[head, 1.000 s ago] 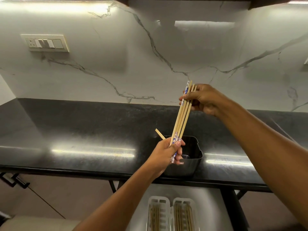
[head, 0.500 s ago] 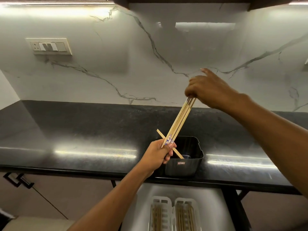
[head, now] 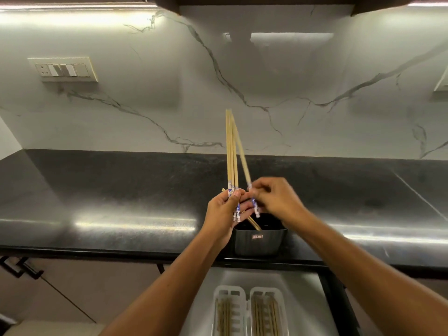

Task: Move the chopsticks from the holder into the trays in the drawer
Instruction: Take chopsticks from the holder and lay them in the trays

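**Chopsticks bunched in both hands above the holder, trays waiting below**

A pale marble-veined wall [head: 266,98] runs behind everything, lit by a strip under the dark cabinets, with a switch plate [head: 63,69] off to the left. Beneath it stretches the black counter [head: 109,190], glossy enough to throw back long streaks of light. Below its front edge the drawer [head: 298,299] stands pulled out, and in it two white trays [head: 247,309] lie side by side, each already carrying chopsticks laid lengthwise.

Near the counter's front edge sits the small black holder [head: 259,243], with one chopstick leaning out of it. Just above it the left hand [head: 224,209] has its fingers curled round a bundle of chopsticks [head: 231,154] that stands almost upright, gripped at the printed ends. The right hand [head: 278,198], close beside it, pinches a single chopstick [head: 242,156] that tilts toward the bundle's tips; it is blurred.

The risk, as I see it, is the loose bundle. Held only at one end, the sticks could fan or slip as the hands swing down to the drawer, and one might drop onto the counter or fall past the trays. The stick in the holder could also be knocked, tipping the light holder over the edge
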A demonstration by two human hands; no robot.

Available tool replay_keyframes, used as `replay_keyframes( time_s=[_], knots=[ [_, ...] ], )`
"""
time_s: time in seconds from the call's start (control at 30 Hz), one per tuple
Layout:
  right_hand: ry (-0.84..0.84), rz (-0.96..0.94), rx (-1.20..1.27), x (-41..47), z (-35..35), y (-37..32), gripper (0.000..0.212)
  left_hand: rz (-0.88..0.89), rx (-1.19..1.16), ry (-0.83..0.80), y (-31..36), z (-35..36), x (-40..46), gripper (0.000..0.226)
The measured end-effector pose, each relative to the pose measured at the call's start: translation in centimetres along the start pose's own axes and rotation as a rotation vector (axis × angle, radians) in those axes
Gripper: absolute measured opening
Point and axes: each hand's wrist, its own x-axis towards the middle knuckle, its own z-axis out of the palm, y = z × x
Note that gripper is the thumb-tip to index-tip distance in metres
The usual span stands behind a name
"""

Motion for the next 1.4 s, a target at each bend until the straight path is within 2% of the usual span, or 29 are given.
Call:
replay_keyframes(
  time_s=[0.2, 0.4, 0.47, 0.53, 0.6, 0.67, 0.7, 0.83, 0.97, 1.13, 1.2, 1.4],
  knots=[
    [0.083, -0.031, -0.027, -0.8, 1.6, 0.5, 0.015, 0.041, 0.116, 0.002, -0.9, 0.7, -0.3, 0.021],
    [-0.019, -0.014, -0.234, -0.5, 1.2, -0.1, 0.017, 0.110, 0.394, 0.011, -1.7, 0.5, -0.5, 0.024],
    [-0.048, -0.054, -0.392, -0.2, 0.7, -0.2, 0.018, 0.146, 0.439, 0.016, -1.9, 0.7, -0.5, 0.022],
    [-0.049, -0.064, -0.423, 0.0, 0.1, -0.4, 0.018, 0.185, 0.443, 0.021, -2.0, 0.8, -0.5, 0.021],
    [-0.033, 0.010, -0.140, 0.2, -0.5, -0.6, 0.020, 0.220, 0.447, 0.010, -2.2, 0.9, -0.3, 0.022],
    [-0.043, 0.083, 0.283, 0.5, -1.0, -0.9, 0.034, 0.244, 0.508, -0.005, -2.7, 1.2, 0.0, 0.023],
    [-0.026, 0.093, 0.403, 0.7, -1.2, -1.0, 0.038, 0.247, 0.555, -0.021, -3.0, 1.5, 0.0, 0.024],
    [0.106, 0.094, 0.684, 1.0, -2.0, -1.0, 0.016, 0.233, 0.727, -0.066, -4.6, 3.5, 0.1, 0.020],
    [0.228, 0.081, 0.608, 0.9, -3.3, 0.5, 0.017, 0.272, 0.881, -0.116, -6.1, 5.9, 0.6, 0.012],
    [0.216, -0.005, 0.446, 0.3, -5.8, 3.8, 0.021, 0.228, 0.736, -0.163, -7.3, 8.8, 1.4, 0.019],
    [0.208, -0.020, 0.393, 0.2, -6.4, 5.3, 0.022, 0.142, 0.670, -0.144, -8.1, 9.7, 2.1, 0.020],
    [0.237, -0.019, 0.390, 0.5, -6.3, 10.9, 0.023, 0.060, 0.692, -0.120, -12.4, 10.7, 3.5, 0.022]
  ],
)
